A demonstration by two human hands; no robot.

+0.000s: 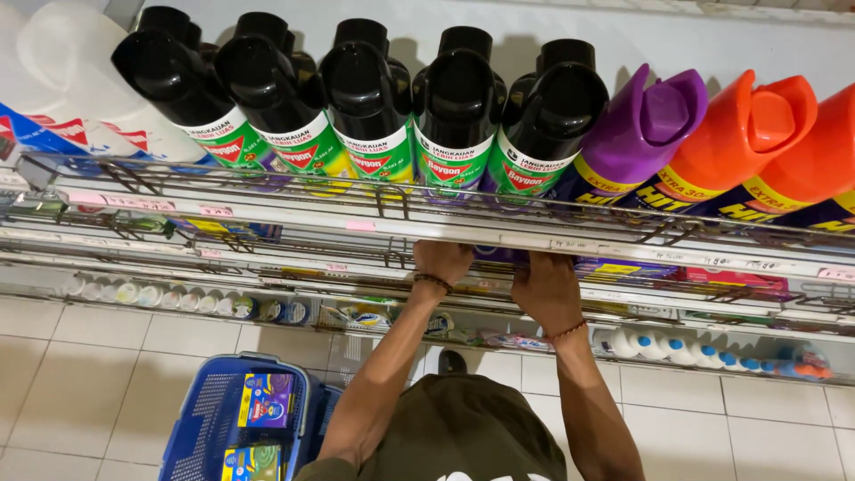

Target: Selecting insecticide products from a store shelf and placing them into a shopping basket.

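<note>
Both hands are being reached under the white shelf edge (499,239): the left hand (441,261) and the right hand (545,289) are being held side by side, fingers hidden behind the edge, so their grip cannot be told. Black-capped spray cans (459,111) are being displayed just above them, purple and orange cans (739,134) alongside. Lower left, a blue basket (205,419) is being kept on the tiled floor (89,356).

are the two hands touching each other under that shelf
Apart. The head view shows the left hand and right hand both reaching in under the spray-can shelf, with a gap of shelf items visible between them.
</note>
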